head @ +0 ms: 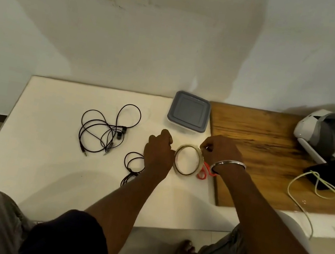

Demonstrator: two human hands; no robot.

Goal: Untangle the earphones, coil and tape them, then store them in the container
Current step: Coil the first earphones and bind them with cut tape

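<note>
A roll of clear tape (185, 171) stands between my hands above the white table (43, 167). My left hand (158, 152) grips its left side with curled fingers. My right hand (219, 150) pinches the roll's upper right edge. A black pair of earphones (105, 130) lies tangled on the table to the left. A second black pair (131, 165) lies coiled by my left wrist, partly hidden under my forearm. The container (189, 111), closed with a grey lid, sits at the back of the table.
Orange-handled scissors (204, 173) lie under my right wrist. A wooden board (269, 153) adjoins the table on the right, bearing a white headset (326, 134), a black and orange device (334, 176) and a pale green cable (306, 196). The wall stands right behind.
</note>
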